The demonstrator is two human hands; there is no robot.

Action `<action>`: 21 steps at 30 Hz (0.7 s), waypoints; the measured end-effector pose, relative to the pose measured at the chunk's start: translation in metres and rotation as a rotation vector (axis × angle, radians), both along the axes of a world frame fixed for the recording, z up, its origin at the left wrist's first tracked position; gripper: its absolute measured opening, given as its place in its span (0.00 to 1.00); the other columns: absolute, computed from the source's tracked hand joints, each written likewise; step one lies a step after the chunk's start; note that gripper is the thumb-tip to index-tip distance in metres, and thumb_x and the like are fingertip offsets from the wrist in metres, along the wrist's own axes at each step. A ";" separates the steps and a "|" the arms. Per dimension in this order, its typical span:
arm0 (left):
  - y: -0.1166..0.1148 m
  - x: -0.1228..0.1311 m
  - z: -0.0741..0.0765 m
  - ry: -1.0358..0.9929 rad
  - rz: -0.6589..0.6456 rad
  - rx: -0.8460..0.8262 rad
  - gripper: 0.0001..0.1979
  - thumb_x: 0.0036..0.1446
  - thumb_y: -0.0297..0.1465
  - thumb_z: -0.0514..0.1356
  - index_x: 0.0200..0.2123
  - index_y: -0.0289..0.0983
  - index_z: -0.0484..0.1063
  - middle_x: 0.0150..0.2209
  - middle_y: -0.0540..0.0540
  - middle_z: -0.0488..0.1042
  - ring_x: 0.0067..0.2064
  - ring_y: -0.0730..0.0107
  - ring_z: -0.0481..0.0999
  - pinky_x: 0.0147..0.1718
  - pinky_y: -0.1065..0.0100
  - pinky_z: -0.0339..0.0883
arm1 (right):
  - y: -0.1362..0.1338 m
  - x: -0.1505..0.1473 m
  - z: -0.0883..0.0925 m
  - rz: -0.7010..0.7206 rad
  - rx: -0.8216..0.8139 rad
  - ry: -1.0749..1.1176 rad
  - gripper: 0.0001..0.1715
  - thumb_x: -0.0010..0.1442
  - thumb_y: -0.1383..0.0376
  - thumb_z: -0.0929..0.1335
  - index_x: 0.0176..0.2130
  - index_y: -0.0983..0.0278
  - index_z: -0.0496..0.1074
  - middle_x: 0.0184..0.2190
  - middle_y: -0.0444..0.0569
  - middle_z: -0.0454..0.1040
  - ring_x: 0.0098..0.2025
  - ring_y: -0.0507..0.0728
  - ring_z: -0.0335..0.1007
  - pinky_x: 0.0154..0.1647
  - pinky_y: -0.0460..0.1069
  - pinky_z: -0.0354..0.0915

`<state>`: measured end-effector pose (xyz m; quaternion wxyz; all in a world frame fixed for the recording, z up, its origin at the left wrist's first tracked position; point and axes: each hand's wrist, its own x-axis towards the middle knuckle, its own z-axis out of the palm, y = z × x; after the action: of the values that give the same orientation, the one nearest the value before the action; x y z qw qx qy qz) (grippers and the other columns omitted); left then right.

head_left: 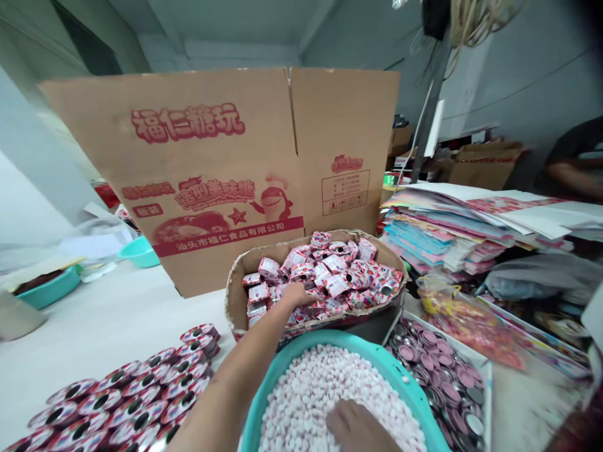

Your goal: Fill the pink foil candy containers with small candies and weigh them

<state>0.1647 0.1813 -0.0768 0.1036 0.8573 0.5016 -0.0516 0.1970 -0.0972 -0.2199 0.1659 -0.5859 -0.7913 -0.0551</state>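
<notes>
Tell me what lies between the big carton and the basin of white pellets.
The head view shows a box of printed packs between the carton and the basin, the left hand at the packs.

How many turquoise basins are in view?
3: large basin of white pellets under the right hand; small basin at far left; third basin partly behind the carton. Others may be hidden.

White tabletop (198, 307) bearing rows of printed packs (141, 397), a large cardboard carton (264, 154), turquoise basin (325, 338) and shallow white tray (487, 392)
</notes>
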 end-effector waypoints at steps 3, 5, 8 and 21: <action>-0.007 -0.004 0.008 -0.097 0.000 0.003 0.24 0.46 0.47 0.65 0.38 0.33 0.74 0.42 0.38 0.77 0.43 0.57 0.77 0.42 0.59 0.68 | -0.011 -0.003 0.027 0.058 -0.214 0.066 0.11 0.52 0.66 0.70 0.38 0.61 0.69 0.34 0.48 0.73 0.35 0.59 0.68 0.33 0.49 0.56; -0.014 -0.008 0.021 -0.190 0.003 0.031 0.22 0.43 0.43 0.68 0.36 0.32 0.74 0.40 0.36 0.77 0.42 0.53 0.77 0.40 0.59 0.68 | -0.019 -0.006 0.047 0.039 -0.343 0.167 0.16 0.52 0.58 0.70 0.41 0.61 0.69 0.37 0.49 0.74 0.38 0.60 0.69 0.35 0.49 0.57; -0.034 -0.022 0.049 -0.394 -0.017 0.123 0.21 0.45 0.42 0.67 0.39 0.33 0.73 0.43 0.37 0.76 0.47 0.52 0.74 0.43 0.62 0.67 | -0.027 -0.009 0.075 -0.027 -0.481 0.264 0.18 0.55 0.51 0.67 0.38 0.61 0.71 0.37 0.50 0.75 0.39 0.59 0.70 0.35 0.49 0.56; -0.252 -0.155 0.063 -1.153 -0.015 0.046 0.16 0.50 0.32 0.66 0.43 0.40 0.68 0.44 0.47 0.74 0.47 0.65 0.73 0.47 0.65 0.65 | -0.037 0.008 0.135 -0.511 -0.662 1.993 0.17 0.57 0.52 0.66 0.26 0.62 0.63 0.15 0.37 0.59 0.13 0.46 0.47 0.11 0.41 0.40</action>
<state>0.0093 -0.0707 -0.0136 0.3409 0.7525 0.3591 0.4342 0.2051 -0.1345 -0.0846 0.5520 -0.5305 -0.1300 0.6300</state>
